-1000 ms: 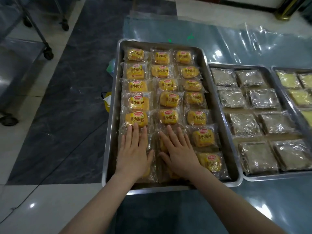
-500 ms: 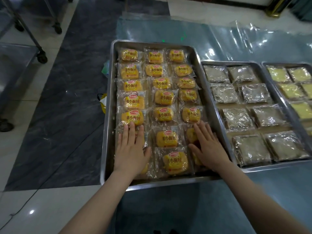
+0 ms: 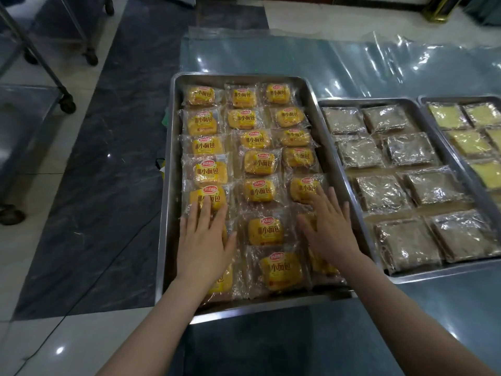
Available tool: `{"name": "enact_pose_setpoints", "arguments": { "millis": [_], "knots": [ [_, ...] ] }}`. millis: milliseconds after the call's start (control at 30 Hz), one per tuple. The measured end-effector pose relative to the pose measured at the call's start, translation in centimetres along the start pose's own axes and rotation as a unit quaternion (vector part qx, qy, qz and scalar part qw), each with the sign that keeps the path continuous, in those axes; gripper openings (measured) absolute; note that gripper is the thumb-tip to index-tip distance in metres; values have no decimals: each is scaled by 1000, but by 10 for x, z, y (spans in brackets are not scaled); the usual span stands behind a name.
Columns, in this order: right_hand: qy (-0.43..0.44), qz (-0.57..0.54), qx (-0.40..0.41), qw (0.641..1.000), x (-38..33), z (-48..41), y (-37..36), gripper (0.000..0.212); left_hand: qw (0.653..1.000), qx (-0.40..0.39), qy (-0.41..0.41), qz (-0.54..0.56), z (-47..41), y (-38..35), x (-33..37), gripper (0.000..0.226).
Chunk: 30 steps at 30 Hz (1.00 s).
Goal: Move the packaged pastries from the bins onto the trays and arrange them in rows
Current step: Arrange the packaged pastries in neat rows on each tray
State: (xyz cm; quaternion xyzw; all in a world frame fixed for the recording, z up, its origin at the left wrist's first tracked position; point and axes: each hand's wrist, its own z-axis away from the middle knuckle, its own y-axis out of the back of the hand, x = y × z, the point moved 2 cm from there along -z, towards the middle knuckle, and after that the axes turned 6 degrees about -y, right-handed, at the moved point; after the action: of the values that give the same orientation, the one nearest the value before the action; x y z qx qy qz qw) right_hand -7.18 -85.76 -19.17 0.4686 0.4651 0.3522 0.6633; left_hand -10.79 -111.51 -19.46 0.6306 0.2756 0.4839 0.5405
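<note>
A steel tray (image 3: 166,185) on the floor holds several yellow packaged pastries (image 3: 265,231) in three columns. My left hand (image 3: 202,245) lies flat, fingers spread, on the near packs of the left column. My right hand (image 3: 329,230) lies flat on the near packs of the right column, its fingertips touching one pack (image 3: 303,187). Neither hand grips anything. The packs under both palms are partly hidden.
To the right stand a second tray (image 3: 349,185) of brown wrapped pastries (image 3: 406,240) and a third tray (image 3: 433,118) of pale yellow ones (image 3: 470,142). Clear plastic sheeting (image 3: 352,61) covers the floor beneath. A wheeled metal cart (image 3: 65,99) stands at the left.
My right hand has slid from the middle column over to the right column, uncovering the middle packs. My left hand stays pressed on the left column.
</note>
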Motion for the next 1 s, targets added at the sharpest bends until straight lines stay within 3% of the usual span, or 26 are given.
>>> {"name": "enact_pose_setpoints", "arguments": {
  "millis": [233,400,600,1000],
  "knots": [
    [43,67,-100,992,-26,-53,-14,62,999,-25,-16,-18,-31,2,-9,61],
    [16,38,-65,997,-30,-51,-19,61,999,-8,-22,-48,-21,-4,-5,64],
    [163,86,-91,979,-67,-44,-27,62,998,-15,-13,-52,-23,-13,-8,64],
    [133,79,-70,985,-64,-35,-34,57,999,-24,-12,-45,-31,-11,-7,69]
  ]
}}
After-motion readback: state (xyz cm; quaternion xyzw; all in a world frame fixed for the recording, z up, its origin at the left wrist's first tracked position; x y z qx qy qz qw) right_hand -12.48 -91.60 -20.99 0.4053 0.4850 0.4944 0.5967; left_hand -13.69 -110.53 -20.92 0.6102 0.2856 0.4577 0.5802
